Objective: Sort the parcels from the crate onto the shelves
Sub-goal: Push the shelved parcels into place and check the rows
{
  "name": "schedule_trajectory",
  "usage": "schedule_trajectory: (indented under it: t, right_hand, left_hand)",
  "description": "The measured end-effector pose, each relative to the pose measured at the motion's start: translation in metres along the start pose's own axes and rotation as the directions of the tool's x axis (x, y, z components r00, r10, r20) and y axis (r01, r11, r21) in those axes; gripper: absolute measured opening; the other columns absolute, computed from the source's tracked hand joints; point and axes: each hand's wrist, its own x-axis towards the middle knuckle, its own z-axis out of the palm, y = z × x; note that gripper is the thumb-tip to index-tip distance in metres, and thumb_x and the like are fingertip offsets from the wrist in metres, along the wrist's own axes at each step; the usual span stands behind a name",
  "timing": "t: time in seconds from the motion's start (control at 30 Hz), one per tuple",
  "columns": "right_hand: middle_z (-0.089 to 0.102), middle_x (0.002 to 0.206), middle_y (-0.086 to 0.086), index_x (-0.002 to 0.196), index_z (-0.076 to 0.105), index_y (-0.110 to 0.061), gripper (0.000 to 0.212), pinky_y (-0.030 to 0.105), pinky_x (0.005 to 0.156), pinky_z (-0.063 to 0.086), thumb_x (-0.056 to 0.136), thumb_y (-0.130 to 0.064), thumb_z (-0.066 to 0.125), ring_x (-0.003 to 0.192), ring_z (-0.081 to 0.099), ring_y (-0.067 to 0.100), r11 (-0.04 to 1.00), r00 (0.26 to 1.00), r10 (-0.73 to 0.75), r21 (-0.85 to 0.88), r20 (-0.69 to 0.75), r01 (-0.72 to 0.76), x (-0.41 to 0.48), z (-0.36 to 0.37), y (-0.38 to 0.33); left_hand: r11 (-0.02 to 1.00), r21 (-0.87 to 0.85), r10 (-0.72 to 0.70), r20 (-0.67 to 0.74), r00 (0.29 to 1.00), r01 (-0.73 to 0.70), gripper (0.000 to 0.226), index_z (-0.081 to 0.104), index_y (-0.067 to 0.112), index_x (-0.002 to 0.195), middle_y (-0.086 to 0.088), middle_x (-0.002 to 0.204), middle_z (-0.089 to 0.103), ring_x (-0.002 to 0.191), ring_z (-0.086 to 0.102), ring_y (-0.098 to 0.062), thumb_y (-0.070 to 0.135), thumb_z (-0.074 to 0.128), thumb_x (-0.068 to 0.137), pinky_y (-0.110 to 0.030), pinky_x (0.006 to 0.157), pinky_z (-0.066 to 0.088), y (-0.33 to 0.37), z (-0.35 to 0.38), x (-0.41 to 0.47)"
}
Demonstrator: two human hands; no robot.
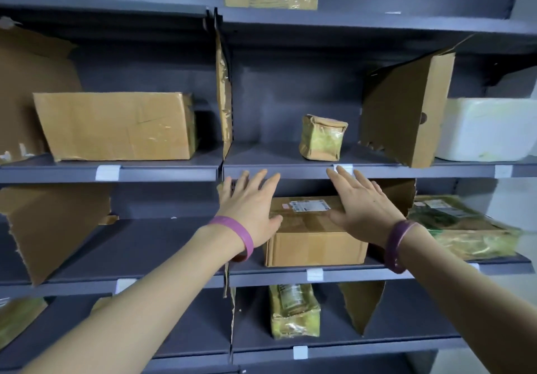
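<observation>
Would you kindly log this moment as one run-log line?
stage: shelving | parcel: cardboard box on middle shelf | left hand: open, at box | right hand: open, at box | grasp: none

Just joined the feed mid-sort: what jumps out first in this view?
Two bare hands, left hand and right hand, fingers spread, flank a labelled cardboard box on the middle shelf, each wrist wearing a purple wristband. Above it, a small crumpled tape-wrapped parcel sits alone between cardboard dividers. A large brown box fills the bay to the upper left.
</observation>
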Motion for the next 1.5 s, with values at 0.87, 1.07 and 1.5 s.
schedule_trajectory:
  t: [0.87, 1.07, 1.5]
  right_hand:
    - [0.011, 0.161, -0.003, 0.153, 0.003, -0.025, 0.081, 0.048, 0.12, 0.012, 0.092, -0.028, 0.055, 0.148, 0.008, 0.028, 0.973, 0.981, -0.19, -0.142, -0.026, 0.185, 0.137, 0.04, 0.072]
    - [0.011, 0.162, -0.001, 0.154, 0.001, -0.025, 0.083, 0.046, 0.121, 0.012, 0.092, -0.03, 0.056, 0.149, 0.008, 0.028, 0.968, 0.976, -0.214, -0.138, -0.028, 0.208, 0.141, 0.042, 0.079]
    - [0.009, 0.162, -0.002, 0.155, 0.005, -0.023, 0.08, 0.04, 0.12, 0.007, 0.093, -0.033, 0.056, 0.149, 0.005, 0.025, 0.95, 0.946, -0.311, -0.055, -0.095, 0.307, 0.092, 0.033, 0.105]
  left_hand:
    - [0.999, 0.03, 0.018, -0.029, 0.999, -0.018, 0.084, 0.004, 0.024, 0.152, 0.003, 0.159, 0.017, 0.147, 0.011, -0.024, 0.045, 0.052, 0.087, -0.052, 0.117, 0.004, 0.033, 0.075, 0.184]
    - [0.998, 0.061, 0.029, -0.064, 0.998, -0.025, 0.082, 0.004, 0.027, 0.152, 0.003, 0.16, 0.014, 0.147, 0.01, -0.024, 0.046, 0.051, 0.088, -0.053, 0.117, -0.001, 0.033, 0.077, 0.181]
    - [0.999, -0.017, -0.029, -0.111, 0.993, 0.027, 0.078, 0.003, 0.028, 0.153, 0.006, 0.161, 0.004, 0.148, 0.001, -0.023, 0.05, 0.048, 0.092, -0.052, 0.118, -0.007, 0.082, 0.071, 0.134]
